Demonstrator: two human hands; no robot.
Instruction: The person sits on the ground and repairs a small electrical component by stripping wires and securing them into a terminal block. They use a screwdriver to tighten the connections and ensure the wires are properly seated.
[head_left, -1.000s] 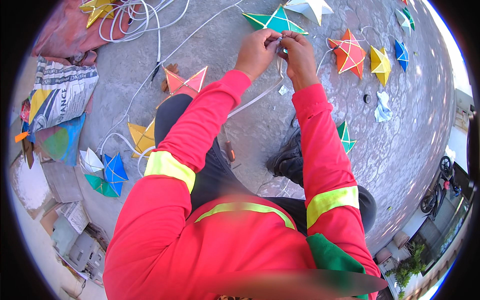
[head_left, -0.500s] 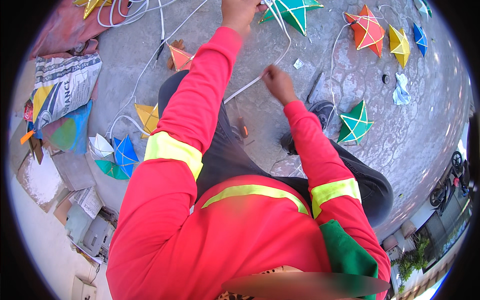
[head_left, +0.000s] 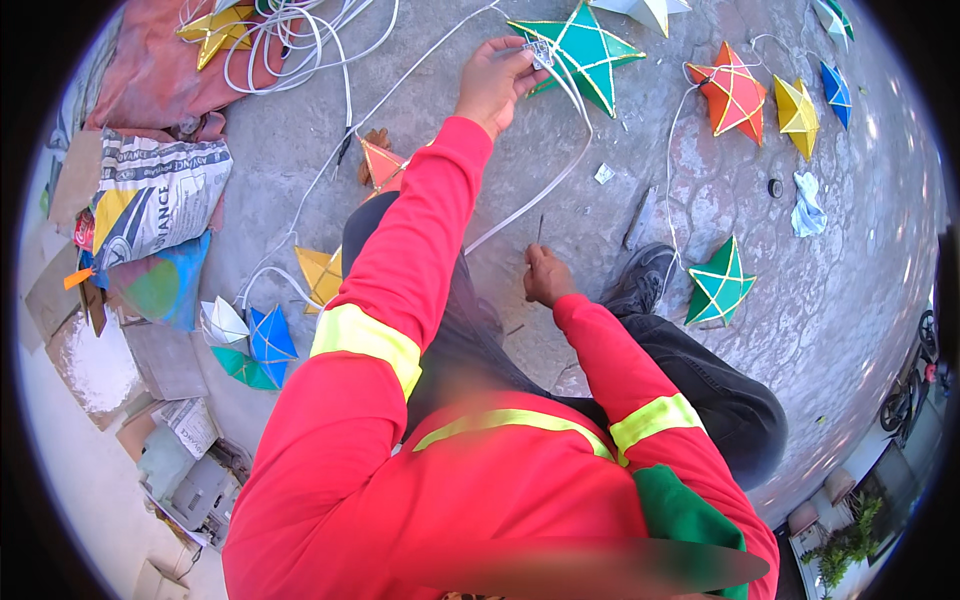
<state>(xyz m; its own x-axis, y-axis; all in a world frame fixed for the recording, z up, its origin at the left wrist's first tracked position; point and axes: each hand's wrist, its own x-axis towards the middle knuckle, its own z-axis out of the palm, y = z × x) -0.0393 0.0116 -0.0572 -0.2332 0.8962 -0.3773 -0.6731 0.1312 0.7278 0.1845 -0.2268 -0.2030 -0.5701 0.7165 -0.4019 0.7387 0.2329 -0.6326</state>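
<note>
Near the top middle, my left hand (head_left: 492,85) pinches a small pale rectangular piece with holes (head_left: 539,53), which looks like an electrical fitting. White cable (head_left: 572,165) loops from it down toward my legs. Just beyond lies a green star lantern (head_left: 590,55) with gold edging. My right hand (head_left: 548,277) is closed around a screwdriver; only its thin dark shaft (head_left: 541,229) shows, pointing away from me, and the handle is hidden in my fingers. That hand is low over the ground between my legs, apart from the fitting.
Red (head_left: 728,92), yellow (head_left: 797,115) and blue (head_left: 836,93) star lanterns lie at the far right, a green one (head_left: 720,282) by my shoe (head_left: 645,280). More lanterns and a coil of white cable (head_left: 300,50) are at the left, beside a printed sack (head_left: 165,195). A pale cloth (head_left: 807,205) lies right.
My right hand has let go of the cable, come down toward me and taken hold of the screwdriver from the ground. My left hand still holds the fitting; the view has shifted.
</note>
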